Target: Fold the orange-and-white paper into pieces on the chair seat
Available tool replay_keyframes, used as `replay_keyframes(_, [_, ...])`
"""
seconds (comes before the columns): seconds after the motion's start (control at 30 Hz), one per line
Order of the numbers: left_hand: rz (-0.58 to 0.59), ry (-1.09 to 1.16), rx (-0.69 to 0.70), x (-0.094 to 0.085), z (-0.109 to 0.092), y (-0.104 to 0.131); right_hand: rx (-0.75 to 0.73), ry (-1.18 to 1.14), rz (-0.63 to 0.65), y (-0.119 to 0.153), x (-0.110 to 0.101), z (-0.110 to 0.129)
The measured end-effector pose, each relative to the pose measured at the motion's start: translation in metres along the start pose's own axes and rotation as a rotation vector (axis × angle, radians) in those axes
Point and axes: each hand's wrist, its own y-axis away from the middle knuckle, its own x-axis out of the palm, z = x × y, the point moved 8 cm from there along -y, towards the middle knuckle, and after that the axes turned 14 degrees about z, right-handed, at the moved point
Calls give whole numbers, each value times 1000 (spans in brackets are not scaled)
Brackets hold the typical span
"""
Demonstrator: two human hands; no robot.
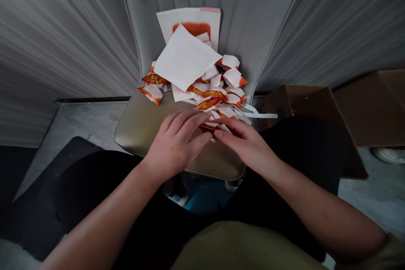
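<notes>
Both my hands meet over the front of a chair seat. A small white, orange and gold piece of folded joss paper [221, 127] lies between them. My left hand [179, 139] is curled over its left end, thumb and fingers on the paper. My right hand [245, 141] pinches the right end between thumb and fingers. Just beyond my fingertips sits a heap of folded boat-shaped joss papers [210, 99], gold inside and white outside. A flat white sheet [186, 59] lies on the heap. Behind it is a stack of joss paper [166, 19] with an orange-gold square.
The padded grey chair [139, 128] has its back against pleated grey curtains [79, 29]. Thin white paper strips [262, 115] stick out right of the heap. An open cardboard box [306, 93] stands on the floor at right. A dark mat [66, 173] lies at left.
</notes>
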Motion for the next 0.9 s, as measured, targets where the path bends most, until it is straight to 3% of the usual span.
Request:
replay_keyframes(0.17, [73,55,12,6,1,-2,-34,103,26,1,1,3])
replay_keyframes(0.43, [-59,124,0,-1,3,4,4,107,49,1,2,2])
replay_keyframes(0.73, [-24,29,22,-3,-1,0,-57,162,18,2,-1,14])
replay_keyframes(0.9, [-35,19,29,-1,-1,1,-138,298,73,4,5,21])
